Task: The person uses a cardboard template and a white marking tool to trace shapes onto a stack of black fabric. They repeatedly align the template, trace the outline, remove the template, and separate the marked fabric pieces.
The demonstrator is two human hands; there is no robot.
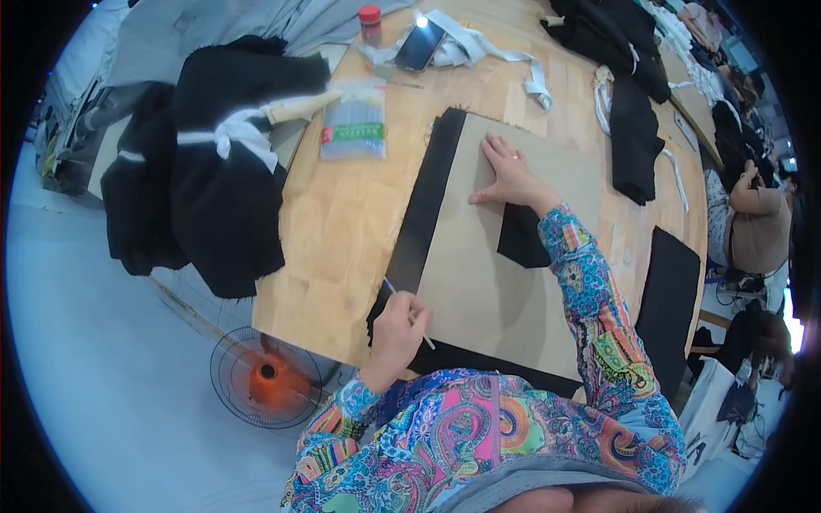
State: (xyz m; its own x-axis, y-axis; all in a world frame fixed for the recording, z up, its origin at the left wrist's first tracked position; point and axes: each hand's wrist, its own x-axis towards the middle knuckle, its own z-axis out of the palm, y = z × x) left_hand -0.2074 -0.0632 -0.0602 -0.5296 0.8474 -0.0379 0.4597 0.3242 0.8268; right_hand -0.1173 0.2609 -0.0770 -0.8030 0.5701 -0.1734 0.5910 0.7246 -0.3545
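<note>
tan card [470, 282] on black cloth [430, 198] lies under the splayed right hand [515, 178], left hand [395, 335] pinching a pen [428, 340], probably tracing, next needing steadiness.

The tan sheet [475, 286] looks like smooth matt card, the black cloth [430, 201] matt, the table [333, 231] smooth wood

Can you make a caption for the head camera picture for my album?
Left hand holding a pen-like stick, right hand spread on a tan sheet over black cloth.

Long-sleeved top [466, 423], bright multicoloured paisley
</note>
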